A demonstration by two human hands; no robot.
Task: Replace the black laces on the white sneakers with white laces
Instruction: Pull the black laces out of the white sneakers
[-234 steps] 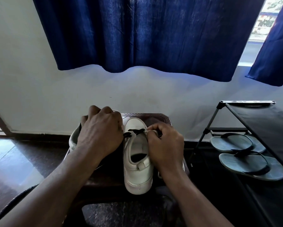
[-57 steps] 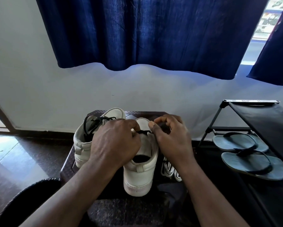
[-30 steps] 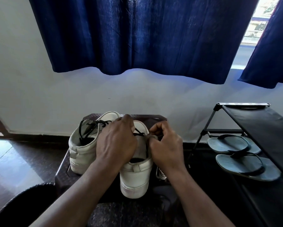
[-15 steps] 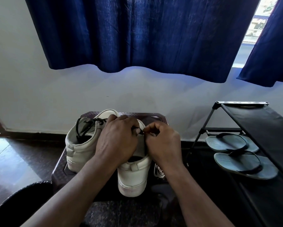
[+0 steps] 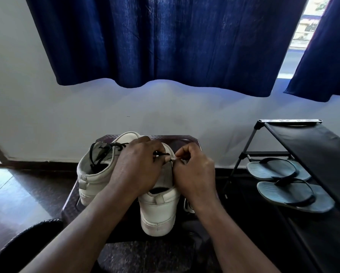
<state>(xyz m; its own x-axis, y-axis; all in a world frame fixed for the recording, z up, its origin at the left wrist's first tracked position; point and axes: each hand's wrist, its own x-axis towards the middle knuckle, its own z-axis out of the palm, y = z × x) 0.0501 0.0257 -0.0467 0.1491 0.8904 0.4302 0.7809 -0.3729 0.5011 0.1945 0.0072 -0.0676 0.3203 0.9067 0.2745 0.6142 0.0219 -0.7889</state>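
Now the white leather sneaker with its heel toward us [image 5: 159, 209] stands on the dark square stool [image 5: 70, 203]. Its thin black lace [image 5: 161, 154] shows only up by the far holes. The left hand [image 5: 137, 170] curls its fingers over the shoe and holds that lace. The right hand [image 5: 194, 172] pinches a pale little tip [image 5: 174, 159] between thumb and finger (I cannot tell if it is the lace's end or the shoe's edge).

To do this well, press the shoe down so it cannot slide. Pull the lace out one hole at a time, slowly, so it does not snag. The loose white laces [image 5: 186, 203] lie just beside the shoe. The second white sneaker [image 5: 90, 174] has black lacing [image 5: 104, 154] in it.
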